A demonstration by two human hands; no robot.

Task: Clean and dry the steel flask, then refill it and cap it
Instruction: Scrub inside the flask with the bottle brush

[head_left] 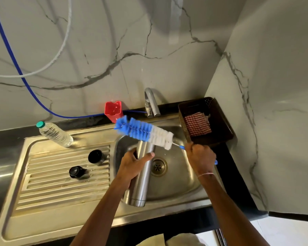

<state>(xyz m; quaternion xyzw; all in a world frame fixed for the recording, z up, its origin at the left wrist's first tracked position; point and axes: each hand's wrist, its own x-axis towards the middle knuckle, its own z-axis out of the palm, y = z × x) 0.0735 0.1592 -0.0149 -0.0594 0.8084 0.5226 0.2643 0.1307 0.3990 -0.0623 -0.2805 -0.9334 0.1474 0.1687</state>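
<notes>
Flask place: steel flask [140, 176] is over the sink [185, 185], tilted, with its bottom near the person and its top pointing away.
Left hand: left hand [132, 166] is wrapped around the flask near the top.
Right hand: right hand [201, 157] makes a tight fist on the brush [144, 131] handle.
Brush and flask: the bristles lie sideways across the flask's top, outside it. The brush likely has to turn to go in.
Flask look: shiny, smooth, grey.

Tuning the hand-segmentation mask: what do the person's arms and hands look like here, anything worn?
Both are bare: left hand and right hand show no gloves, rings or watch. Both forearms show no sleeves. Only worn item: a thin pink-and-white thread band around the right wrist.
</notes>
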